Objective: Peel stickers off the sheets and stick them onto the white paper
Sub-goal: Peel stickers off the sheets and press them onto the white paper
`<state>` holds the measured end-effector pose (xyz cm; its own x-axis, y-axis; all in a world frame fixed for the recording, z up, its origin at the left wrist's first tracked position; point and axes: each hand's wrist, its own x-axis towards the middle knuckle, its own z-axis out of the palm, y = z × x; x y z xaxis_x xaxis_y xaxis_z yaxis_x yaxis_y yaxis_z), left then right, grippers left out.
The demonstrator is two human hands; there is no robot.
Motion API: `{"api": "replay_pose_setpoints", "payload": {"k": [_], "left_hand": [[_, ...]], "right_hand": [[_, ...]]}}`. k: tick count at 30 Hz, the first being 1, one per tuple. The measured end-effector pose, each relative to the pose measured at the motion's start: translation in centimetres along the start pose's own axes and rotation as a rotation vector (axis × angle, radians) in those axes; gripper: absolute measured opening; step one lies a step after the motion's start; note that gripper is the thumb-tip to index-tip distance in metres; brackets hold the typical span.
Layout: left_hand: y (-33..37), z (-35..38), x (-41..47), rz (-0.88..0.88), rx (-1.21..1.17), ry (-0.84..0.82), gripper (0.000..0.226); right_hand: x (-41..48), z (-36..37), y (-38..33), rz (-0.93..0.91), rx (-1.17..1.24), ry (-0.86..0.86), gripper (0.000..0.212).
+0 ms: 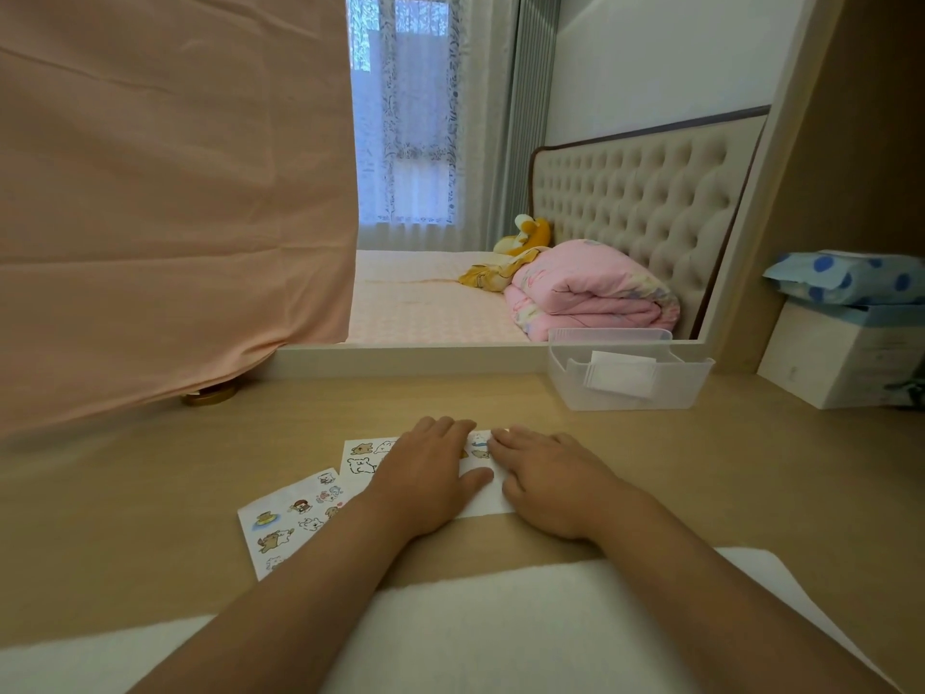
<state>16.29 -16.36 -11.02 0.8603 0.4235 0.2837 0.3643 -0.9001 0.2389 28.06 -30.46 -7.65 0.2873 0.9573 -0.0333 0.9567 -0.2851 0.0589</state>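
Head view: left hand (425, 475), right hand (548, 485) touch stickered sheet (361, 459).

Left hand: the left hand (425, 475) lies flat, palm down, fingers straight, thumb stretched out to the right.
Right hand: the right hand (545, 485) sits just beside it, palm down, fingers laid out flat.
Paper: both hands press the white rectangular paper with cartoon bear stickers (483, 499) onto the light wooden desk (650, 468).
Sticker sheet: a white sheet of small cartoon animal stickers (285, 523) lies tilted at near left, partly under the left forearm.
Back right: a clear plastic box (625, 393) holds white packets.
Left: peach cloth (175, 217) hangs down to the desk.
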Motion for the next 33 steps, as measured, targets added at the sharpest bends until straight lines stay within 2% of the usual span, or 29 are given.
{"api": "replay_pose_setpoints", "payload": {"k": [4, 9, 10, 12, 14, 16, 19, 21, 22, 25, 27, 31, 33], "left_hand": [[0.2, -0.1, -0.1, -0.004, 0.03, -0.013, 0.063], [0.4, -0.1, -0.1, 0.026, 0.13, -0.026, 0.056], [0.5, 0.0, -0.2, 0.032, 0.177, -0.027, 0.058], [0.9, -0.1, -0.4, 0.049, 0.239, -0.026, 0.076], [0.9, 0.0, -0.5, 0.055, 0.225, -0.04, 0.088], [0.8, 0.0, -0.5, 0.044, 0.193, -0.068, 0.081], [0.8, -0.1, -0.4, 0.032, 0.208, -0.099, 0.055], [1.0, -0.2, -0.4, 0.028, 0.213, -0.105, 0.054], [1.0, -0.3, -0.4, 0.029, 0.226, -0.11, 0.057], [1.3, -0.3, -0.6, 0.048, 0.262, -0.098, 0.088], [1.1, 0.2, -0.7, 0.032, 0.236, -0.094, 0.094], [0.6, 0.4, -0.5, -0.077, 0.148, -0.206, 0.07], [0.8, 0.1, -0.5, -0.105, 0.159, -0.273, 0.068]], "right_hand": [[-0.5, -0.6, 0.7, 0.025, -0.067, -0.059, 0.056], [-0.5, -0.3, 0.6, 0.072, -0.012, -0.008, 0.058], [-0.3, -0.2, 0.5, 0.075, 0.02, -0.001, 0.06], [0.3, 0.1, 0.2, 0.054, 0.079, -0.01, 0.061], [0.6, 0.3, -0.2, 0.022, 0.106, -0.055, 0.061], [0.7, 0.5, -0.1, 0.014, 0.073, -0.087, 0.061], [0.5, 0.5, 0.8, 0.087, -0.015, -0.083, 0.06], [0.5, 0.4, 1.5, 0.153, -0.017, -0.075, 0.06], [0.5, 0.4, 1.7, 0.161, -0.01, -0.068, 0.06], [0.7, 0.5, 1.2, 0.098, 0.041, -0.018, 0.061], [1.0, 0.6, 0.5, 0.035, 0.086, -0.012, 0.06], [1.2, 0.9, 0.3, 0.017, 0.114, -0.074, 0.057], [1.2, 1.0, 0.9, 0.074, 0.084, -0.071, 0.058]]}}
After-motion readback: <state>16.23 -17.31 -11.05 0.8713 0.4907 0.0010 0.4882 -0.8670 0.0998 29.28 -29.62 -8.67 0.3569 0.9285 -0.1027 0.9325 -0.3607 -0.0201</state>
